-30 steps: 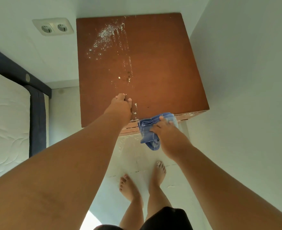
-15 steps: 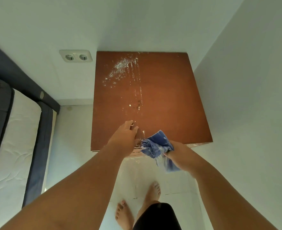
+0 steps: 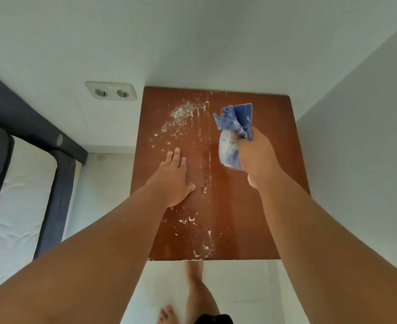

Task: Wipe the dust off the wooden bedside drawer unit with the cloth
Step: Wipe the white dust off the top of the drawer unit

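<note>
Now the wooden bedside drawer unit [image 3: 251, 218] fills the middle, its reddish-brown top only partly cleaned by my reckoning, so a wiping pass looks to be in hand. On that top the left hand [image 3: 173, 178] lies flat at left-centre with its fingers straight and close together, while the right hand [image 3: 258, 157], over the far right part, has its fingers curled tight round the bunched blue cloth [image 3: 233, 127], smeared white near the fist. White dust [image 3: 181, 112] sits thick toward the unit's far left corner and streaks down its centre to crumbs at the near edge, so the next move calls for dragging the cloth left across that patch.
</note>
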